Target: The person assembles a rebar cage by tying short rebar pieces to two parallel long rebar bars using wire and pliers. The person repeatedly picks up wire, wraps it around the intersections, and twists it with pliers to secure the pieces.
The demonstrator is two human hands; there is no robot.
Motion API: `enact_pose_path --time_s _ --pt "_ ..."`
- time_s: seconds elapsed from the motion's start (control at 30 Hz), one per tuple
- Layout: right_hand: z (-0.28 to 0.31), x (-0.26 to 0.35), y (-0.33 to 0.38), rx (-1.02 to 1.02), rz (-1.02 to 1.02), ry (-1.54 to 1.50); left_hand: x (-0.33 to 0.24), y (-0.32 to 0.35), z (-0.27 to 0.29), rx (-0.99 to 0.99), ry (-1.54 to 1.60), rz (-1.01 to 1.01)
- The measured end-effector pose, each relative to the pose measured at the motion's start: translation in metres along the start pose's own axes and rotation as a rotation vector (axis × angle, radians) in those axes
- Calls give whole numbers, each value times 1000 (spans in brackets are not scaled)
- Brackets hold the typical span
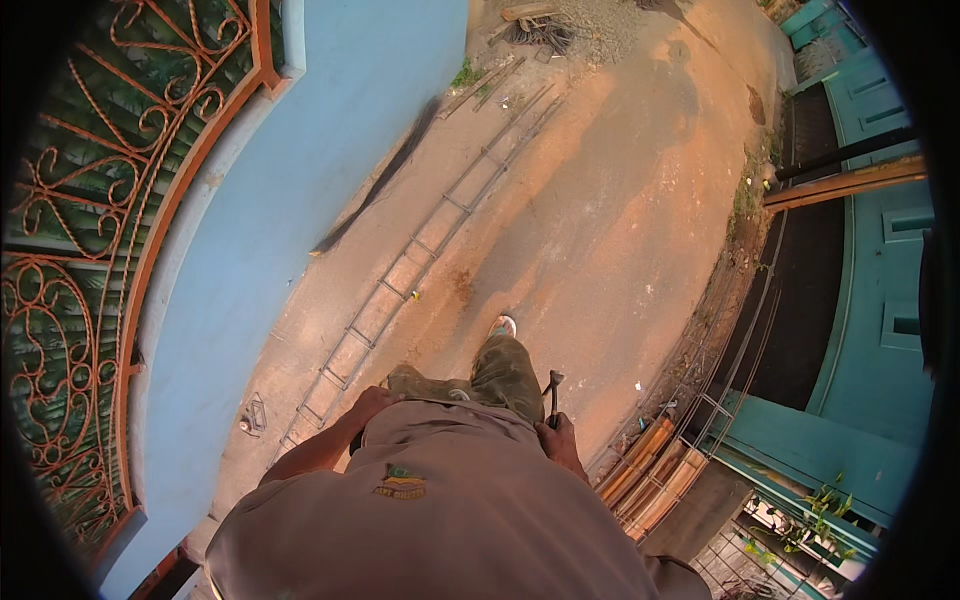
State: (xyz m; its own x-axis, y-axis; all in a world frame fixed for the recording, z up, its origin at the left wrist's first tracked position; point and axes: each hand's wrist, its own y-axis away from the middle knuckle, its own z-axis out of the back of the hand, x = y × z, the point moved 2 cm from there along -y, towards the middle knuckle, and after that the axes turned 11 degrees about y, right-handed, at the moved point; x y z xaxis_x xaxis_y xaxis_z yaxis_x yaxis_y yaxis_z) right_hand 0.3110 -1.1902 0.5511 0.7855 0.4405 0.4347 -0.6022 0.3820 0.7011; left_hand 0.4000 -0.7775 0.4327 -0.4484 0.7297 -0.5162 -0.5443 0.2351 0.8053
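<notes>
My right hand (557, 437) is closed beside my right hip. It grips a dark hand tool (554, 390), whose narrow shaft and flared head stick up past my fingers; its exact kind is unclear. My left hand (372, 402) rests by my left hip against my clothes, its fingers mostly hidden. Ahead and to the left, a long ladder-like frame of steel rebar (420, 245) lies on the ground, apart from both hands. One shoe (505, 325) shows in front of me on the road.
A light blue wall (270, 170) with an orange metal grille (150, 330) runs along my left. A small bent-rod piece (257, 416) lies near its foot. Wooden planks (650, 480) and long rods line the right side by a teal building (880, 300). Coiled wire (540, 35) and gravel lie far ahead.
</notes>
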Motion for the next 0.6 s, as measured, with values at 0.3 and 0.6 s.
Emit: enact_pose_path --time_s 0.3,0.6 --pt "170 83 -215 160 246 479 -306 -54 47 -123 478 -211" --pt "299 133 -438 139 151 501 -486 -214 96 -13 197 -218"
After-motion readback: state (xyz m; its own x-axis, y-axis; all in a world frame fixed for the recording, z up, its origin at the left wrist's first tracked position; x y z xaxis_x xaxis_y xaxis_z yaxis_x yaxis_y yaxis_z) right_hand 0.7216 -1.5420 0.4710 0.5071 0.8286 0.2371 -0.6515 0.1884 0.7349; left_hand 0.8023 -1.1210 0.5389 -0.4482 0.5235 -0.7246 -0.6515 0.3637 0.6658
